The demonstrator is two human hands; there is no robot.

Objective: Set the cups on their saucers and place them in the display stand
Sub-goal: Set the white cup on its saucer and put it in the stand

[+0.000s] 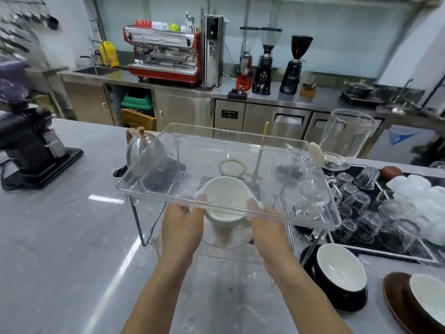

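Observation:
A white cup (225,201) sits on a white saucer (227,237), under the clear top shelf of the display stand (240,145). My left hand (181,227) grips the saucer's left side and my right hand (269,230) grips its right side, fingertips reaching under the shelf's front edge. The stand is transparent acrylic on thin metal legs in the middle of the counter. A black cup with a white inside (342,271) rests on a black saucer at the right. A brown cup on its brown saucer (397,302) lies at the lower right edge.
A black drain mat (419,251) with several upturned glasses lies right of the stand. A steel kettle (142,148) stands behind the stand's left end, a black grinder (31,150) at far left. A tall glass jar (346,133) stands at the back right.

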